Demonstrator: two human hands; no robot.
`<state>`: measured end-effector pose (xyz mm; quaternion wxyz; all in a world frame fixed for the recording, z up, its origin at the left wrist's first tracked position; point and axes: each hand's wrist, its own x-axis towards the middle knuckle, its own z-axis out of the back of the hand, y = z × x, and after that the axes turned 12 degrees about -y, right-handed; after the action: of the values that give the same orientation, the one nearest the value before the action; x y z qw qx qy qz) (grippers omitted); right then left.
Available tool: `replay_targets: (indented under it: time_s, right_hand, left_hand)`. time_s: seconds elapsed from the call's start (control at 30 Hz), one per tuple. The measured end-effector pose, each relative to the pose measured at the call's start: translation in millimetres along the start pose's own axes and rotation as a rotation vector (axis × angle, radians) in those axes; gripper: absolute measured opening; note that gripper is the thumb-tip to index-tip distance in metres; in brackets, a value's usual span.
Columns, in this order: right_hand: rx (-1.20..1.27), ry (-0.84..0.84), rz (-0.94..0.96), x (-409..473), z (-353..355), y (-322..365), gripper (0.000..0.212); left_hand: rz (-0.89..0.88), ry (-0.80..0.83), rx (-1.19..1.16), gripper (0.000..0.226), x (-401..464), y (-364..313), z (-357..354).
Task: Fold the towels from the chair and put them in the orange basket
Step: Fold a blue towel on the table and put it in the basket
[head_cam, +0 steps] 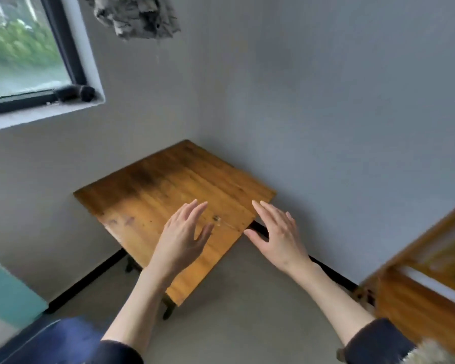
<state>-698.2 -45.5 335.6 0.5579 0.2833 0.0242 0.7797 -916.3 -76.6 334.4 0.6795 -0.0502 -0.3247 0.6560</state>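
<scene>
Two grey walls are seen meeting in a corner, with a grey floor below them. A dark-framed window is set in the left wall, greenery being visible through the glass. A square wooden surface is pushed into the corner, its far point close to where the walls meet; its top is bare wood with darker staining toward the back and a small mark near the front edge. At the right edge a piece of wooden furniture with slats is partly seen and blurred; whether it is the chair cannot be told. A pale teal panel is seen at the lower left. At the top, a mottled grey mass is cut off by the frame.

Both forearms are stretched forward from dark sleeves. The left hand is held over the front part of the surface, fingers straight and slightly spread, nothing being grasped. The right hand is held just beyond the surface's right corner, likewise released with fingers extended. Whether either hand touches the wood cannot be told.

No towel and no orange basket can be made out.
</scene>
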Motion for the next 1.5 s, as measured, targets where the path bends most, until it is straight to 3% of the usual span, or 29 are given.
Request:
replay_targets:
  time_s: [0.17, 0.4, 0.53, 0.97, 1.5]
  right_hand:
    - [-0.024, -0.077, -0.213, -56, 68, -73, 0.062]
    - [-0.153, -0.219, -0.426, -178, 167, -185, 0.071]
    - [-0.22, -0.304, -0.559, -251, 222, -235, 0.06]
    - [-0.408, -0.549, -1.027, -443, 348, -371, 0.055]
    - [-0.436, -0.41, -1.37, -556, 438, -608, 0.07]
  left_hand:
    - [-0.18, 0.067, -0.07, 0.053, 4, -92, -51]
    - [-0.348, 0.226, -0.231, 0.049, -45, -256, -129]
    - [-0.483, 0.31, -0.304, 0.047, -72, -347, -166]
    - [-0.921, 0.682, -0.416, 0.048, -161, -597, -313]
    - [-1.061, 1.055, -0.32, 0.046, -229, -844, -535]
